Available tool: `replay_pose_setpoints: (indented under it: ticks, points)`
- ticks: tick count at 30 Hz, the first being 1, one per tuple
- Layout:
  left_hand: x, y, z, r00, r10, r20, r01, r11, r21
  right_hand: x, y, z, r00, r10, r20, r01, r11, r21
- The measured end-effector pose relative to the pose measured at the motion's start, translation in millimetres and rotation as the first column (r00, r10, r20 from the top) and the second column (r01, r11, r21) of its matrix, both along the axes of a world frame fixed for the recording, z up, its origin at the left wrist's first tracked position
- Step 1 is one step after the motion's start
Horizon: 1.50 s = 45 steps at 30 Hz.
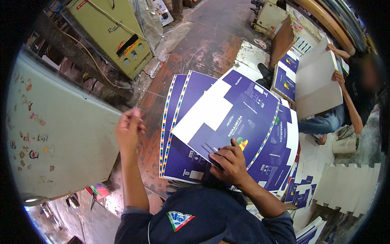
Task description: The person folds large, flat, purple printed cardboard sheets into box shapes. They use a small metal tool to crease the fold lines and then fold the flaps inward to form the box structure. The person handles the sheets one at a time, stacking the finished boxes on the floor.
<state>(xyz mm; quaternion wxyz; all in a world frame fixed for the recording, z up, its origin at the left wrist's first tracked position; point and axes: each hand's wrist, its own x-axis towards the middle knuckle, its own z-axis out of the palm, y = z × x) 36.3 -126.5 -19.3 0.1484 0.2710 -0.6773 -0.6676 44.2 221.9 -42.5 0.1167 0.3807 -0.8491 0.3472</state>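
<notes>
A stack of purple-and-white printed sheets (221,107) lies fanned out in front of me, with coloured check strips along some edges. My right hand (229,162) rests on the top sheet near its lower edge. Its fingers are curled round a small dark tool with two thin prongs (210,148), its handle hidden by the hand. My left hand (131,128) is raised at the left of the stack, apart from the sheets. Its fingers are loosely curled inward, and whatever may be between them is too small to tell.
A pale panel with stickers (61,134) stands at my left, a yellow-green metal cabinet (109,36) beyond it. At the right a person (357,89) handles a large white sheet (317,79) beside more printed stacks. White stacked pieces (345,187) lie at the lower right.
</notes>
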Motion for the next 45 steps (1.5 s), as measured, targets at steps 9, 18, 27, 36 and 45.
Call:
replay_pose_setpoints:
  ticks: [9,18,27,36,45]
  points:
    - [10,92,10,0.69,-0.703,0.172,0.575,0.677,0.46,21,70,8,0.954,0.3,-0.026,-0.299,0.954,0.021]
    - [24,186,-32,0.888,-0.458,0.049,0.378,0.785,0.491,8,87,37,0.928,-0.106,0.357,0.14,0.988,-0.07]
    - [19,191,-31,0.731,-0.671,0.124,0.535,0.676,0.507,24,54,32,0.879,-0.155,0.451,0.249,0.956,-0.156]
    - [14,186,-25,0.716,-0.67,0.197,0.576,0.726,0.375,21,45,36,0.888,-0.186,0.421,0.224,0.974,-0.042]
    - [13,187,-22,0.715,-0.661,0.225,0.569,0.738,0.363,20,43,39,0.894,-0.164,0.416,0.18,0.984,0.002]
